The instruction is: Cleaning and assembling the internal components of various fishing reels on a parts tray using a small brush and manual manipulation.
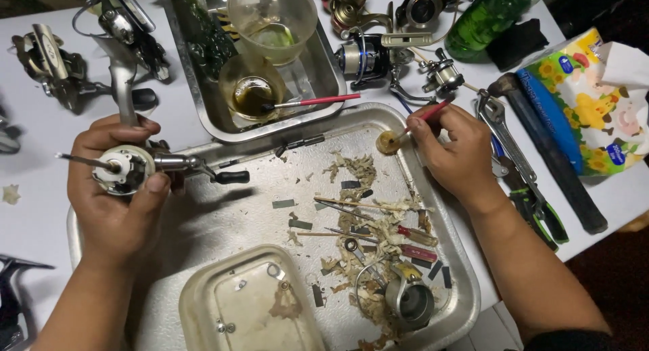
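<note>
Reel body [125,168], heavy and greasy, sits clamped in your left hand [115,189] at nine o'clock; right hand [453,151] pinches a brush [422,119].

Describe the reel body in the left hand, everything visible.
The reel body is a stripped spinning reel frame, pale round housing with dark internals open to the camera. A thin shaft juts left; a metal crank arm with a black knob points right. The left hand cups it from below, thumb on the rim, above the metal tray.

Bare tray [223,219] centre passable (scraps [368,229] and lid [250,303] crowd the rest)
</note>
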